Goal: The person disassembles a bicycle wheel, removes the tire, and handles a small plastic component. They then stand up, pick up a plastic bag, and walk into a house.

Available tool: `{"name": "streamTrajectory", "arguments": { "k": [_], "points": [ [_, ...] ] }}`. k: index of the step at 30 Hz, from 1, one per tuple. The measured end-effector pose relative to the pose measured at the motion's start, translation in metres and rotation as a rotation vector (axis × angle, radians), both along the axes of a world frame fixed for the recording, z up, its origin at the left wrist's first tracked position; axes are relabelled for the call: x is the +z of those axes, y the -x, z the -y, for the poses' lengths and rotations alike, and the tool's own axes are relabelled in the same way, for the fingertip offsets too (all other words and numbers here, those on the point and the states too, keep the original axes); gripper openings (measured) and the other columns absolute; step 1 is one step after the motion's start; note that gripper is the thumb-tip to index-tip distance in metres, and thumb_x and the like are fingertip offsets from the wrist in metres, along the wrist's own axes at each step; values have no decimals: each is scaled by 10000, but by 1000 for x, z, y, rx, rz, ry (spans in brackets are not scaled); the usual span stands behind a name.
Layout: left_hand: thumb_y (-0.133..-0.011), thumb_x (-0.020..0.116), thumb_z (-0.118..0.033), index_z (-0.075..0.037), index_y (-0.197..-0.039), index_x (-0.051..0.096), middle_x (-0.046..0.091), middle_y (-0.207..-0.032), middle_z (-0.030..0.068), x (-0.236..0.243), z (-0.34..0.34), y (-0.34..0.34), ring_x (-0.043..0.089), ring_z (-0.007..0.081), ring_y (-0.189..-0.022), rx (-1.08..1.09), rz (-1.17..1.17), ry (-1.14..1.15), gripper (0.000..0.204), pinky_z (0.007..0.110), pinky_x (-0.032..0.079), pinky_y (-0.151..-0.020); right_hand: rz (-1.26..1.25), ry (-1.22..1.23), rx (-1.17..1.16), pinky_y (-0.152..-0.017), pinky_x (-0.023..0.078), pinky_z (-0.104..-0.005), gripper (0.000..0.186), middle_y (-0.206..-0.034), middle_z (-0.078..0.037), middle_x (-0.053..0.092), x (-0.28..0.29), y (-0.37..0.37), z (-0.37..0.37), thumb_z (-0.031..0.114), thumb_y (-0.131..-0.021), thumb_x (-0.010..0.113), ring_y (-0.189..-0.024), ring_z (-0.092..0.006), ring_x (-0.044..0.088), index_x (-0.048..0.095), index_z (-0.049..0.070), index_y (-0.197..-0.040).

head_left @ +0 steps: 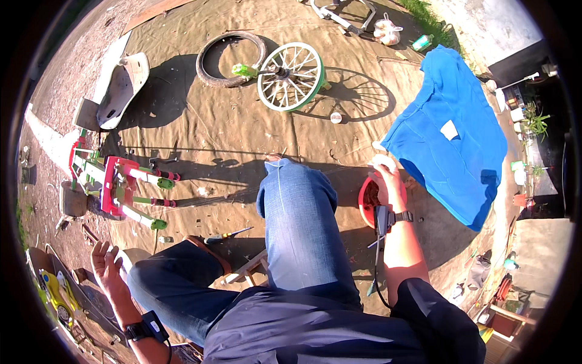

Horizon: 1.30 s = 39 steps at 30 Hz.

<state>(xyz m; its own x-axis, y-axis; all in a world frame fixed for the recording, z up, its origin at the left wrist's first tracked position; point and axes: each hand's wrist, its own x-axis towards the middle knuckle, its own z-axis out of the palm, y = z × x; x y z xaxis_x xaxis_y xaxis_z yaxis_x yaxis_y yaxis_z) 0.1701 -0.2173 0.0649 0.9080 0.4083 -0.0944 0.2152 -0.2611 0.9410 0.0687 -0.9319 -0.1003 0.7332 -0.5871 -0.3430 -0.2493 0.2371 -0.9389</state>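
I am seated on a brown tarp with my jeans-clad legs (297, 224) stretched forward. My right hand (389, 188) reaches into a red bowl (365, 203) beside my right knee, its fingers closed around a small white lump (382, 162). A black tool with a cable (381, 221) hangs by that wrist, which wears a dark band. My left hand (108, 267) is off to the lower left beside my left thigh, fingers spread and holding nothing, with a black band on the wrist. A screwdriver (227, 235) lies on the tarp near my left knee.
Ahead stand a green-rimmed white spoked wheel (290, 76) and a loose tyre (230, 59). A red, white and green frame (121, 185) and a white seat shell (121, 88) are at left. A blue cloth (451, 136) is at right, a yellow toy car (54, 294) at lower left.
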Motion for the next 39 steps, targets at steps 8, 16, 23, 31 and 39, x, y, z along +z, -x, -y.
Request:
{"name": "streamTrajectory", "arguments": {
  "k": [8,16,23,31,39],
  "points": [
    [-1015,286,-542,-112,-1531,210,193,-1590,109,56,163,-62,162,278,-1472,-323,300,367,676,481,128,-1175,595,281,406,-1173,167,-388,774,-1517,-237,299,230,-183,-183,506,-976,468,-1449,-309,212,251,-40,-1481],
    [-1061,212,-441,-89,-1529,203,208,-1580,99,8,242,-159,192,231,-1454,-564,351,976,586,375,143,-1180,540,273,782,-1180,148,-399,727,-1559,-246,174,234,-256,-378,541,-998,383,-1465,-325,158,282,13,-1487],
    [-1003,273,-555,-81,-1519,239,217,-1578,134,7,195,-231,154,282,-1470,-59,329,527,701,505,53,-1170,526,-14,263,-1174,146,-350,700,-1555,-170,251,173,-323,-260,532,-1015,338,-1446,-237,220,289,12,-1481],
    [-1039,260,-463,-88,-1520,239,223,-1585,93,-3,268,-212,172,269,-1469,-376,-276,569,610,480,88,-1176,151,-61,508,-1159,213,-355,689,-1518,-180,325,166,-315,-288,521,-1013,367,-1419,-252,289,323,8,-1470],
    [-1047,289,-423,-60,-1514,258,260,-1570,96,97,373,-198,217,246,-1447,-487,-447,732,593,382,127,-1180,-46,-237,408,-1148,231,-333,654,-1502,-167,359,248,-276,-267,499,-1018,376,-1406,-243,300,353,16,-1458]
  ]
}}
